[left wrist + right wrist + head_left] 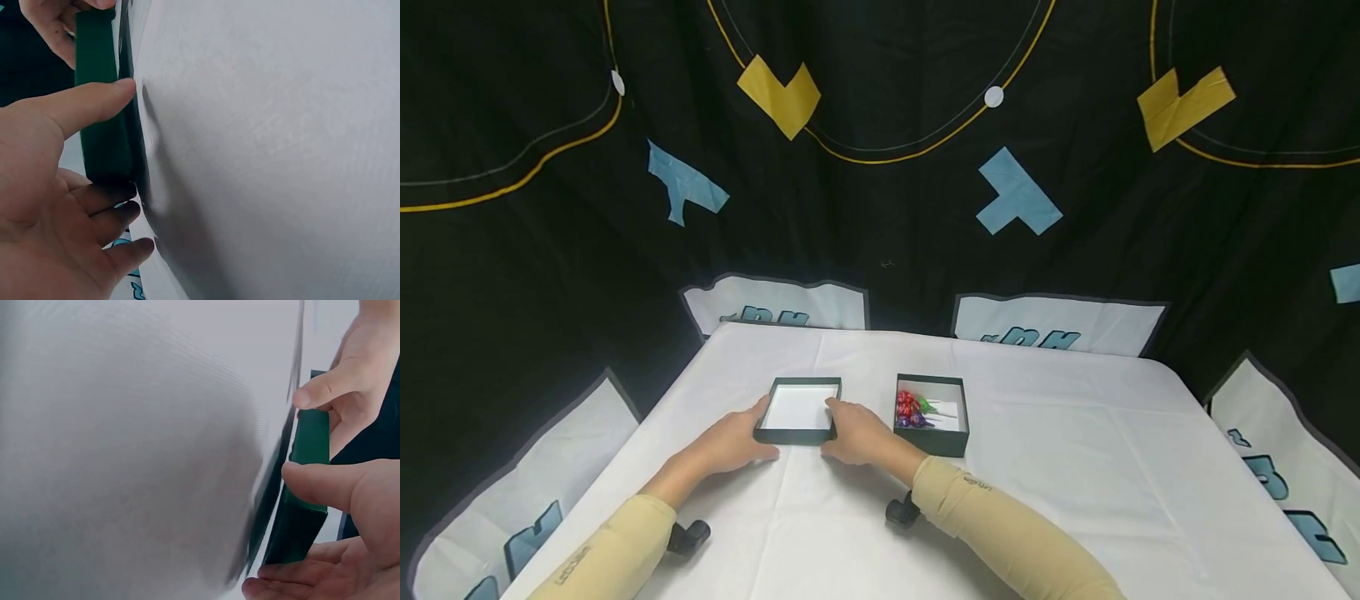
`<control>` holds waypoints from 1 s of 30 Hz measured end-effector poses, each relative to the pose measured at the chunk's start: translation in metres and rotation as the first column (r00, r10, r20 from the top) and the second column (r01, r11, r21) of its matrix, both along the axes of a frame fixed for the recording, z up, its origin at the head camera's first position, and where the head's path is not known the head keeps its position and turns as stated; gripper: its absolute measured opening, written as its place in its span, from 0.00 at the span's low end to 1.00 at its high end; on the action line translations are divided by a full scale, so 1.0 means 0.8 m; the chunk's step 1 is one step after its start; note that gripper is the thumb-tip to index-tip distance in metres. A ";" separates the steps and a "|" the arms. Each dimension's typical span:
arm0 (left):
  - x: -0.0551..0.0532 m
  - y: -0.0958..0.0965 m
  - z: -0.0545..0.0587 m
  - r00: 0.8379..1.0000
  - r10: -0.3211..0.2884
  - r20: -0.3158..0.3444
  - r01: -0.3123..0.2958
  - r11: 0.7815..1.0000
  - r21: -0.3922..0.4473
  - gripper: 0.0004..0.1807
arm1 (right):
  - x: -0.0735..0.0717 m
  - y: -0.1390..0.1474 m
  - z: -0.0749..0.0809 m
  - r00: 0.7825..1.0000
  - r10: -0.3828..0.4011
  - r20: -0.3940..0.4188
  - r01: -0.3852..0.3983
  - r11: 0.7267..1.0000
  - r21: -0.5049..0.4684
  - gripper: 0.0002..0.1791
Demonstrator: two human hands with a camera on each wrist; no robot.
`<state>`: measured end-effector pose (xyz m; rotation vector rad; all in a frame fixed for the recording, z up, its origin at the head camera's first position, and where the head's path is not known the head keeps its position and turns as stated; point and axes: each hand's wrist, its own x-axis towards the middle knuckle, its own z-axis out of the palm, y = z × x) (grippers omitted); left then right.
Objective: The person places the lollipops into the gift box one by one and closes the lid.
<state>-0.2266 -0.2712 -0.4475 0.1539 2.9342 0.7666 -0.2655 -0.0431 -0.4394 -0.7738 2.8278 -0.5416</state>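
Note:
A shallow dark green box lid (795,437), white inside and facing up, lies low over the table between both hands. My left hand (733,440) holds its left end. In the left wrist view the thumb lies along the green side wall (103,150) and the fingers bend around the corner. At the opposite end my right hand (859,433) grips the lid, with the thumb on the wall and fingers around the end in the right wrist view. Right of that hand stands a deeper open green box (931,442) holding several wrapped lollipops (910,408), red, green and purple.
White cloth covers the table (1075,467). Behind it hangs a black curtain (887,233) with yellow and blue tape pieces. Dark wrist cameras (688,537) stick out below both forearms, close over the cloth.

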 end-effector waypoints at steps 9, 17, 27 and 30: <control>0.001 0.005 0.004 0.989 0.016 -0.147 -0.023 0.998 -0.051 0.51 | 0.001 0.007 0.015 0.996 -0.034 -0.080 0.030 0.998 -0.056 0.43; 0.007 0.011 0.013 0.951 0.008 -0.309 -0.037 0.995 -0.088 0.45 | 0.010 0.015 0.033 0.990 -0.062 -0.125 0.049 0.993 -0.105 0.41; 0.015 0.021 0.027 0.920 0.000 -0.391 -0.048 0.992 -0.113 0.44 | 0.019 0.039 0.051 0.987 -0.061 -0.148 0.044 0.992 -0.117 0.39; 0.019 0.025 0.029 0.909 -0.013 -0.418 -0.039 0.992 -0.116 0.45 | 0.020 0.046 0.057 0.986 -0.049 -0.160 0.030 0.993 -0.115 0.38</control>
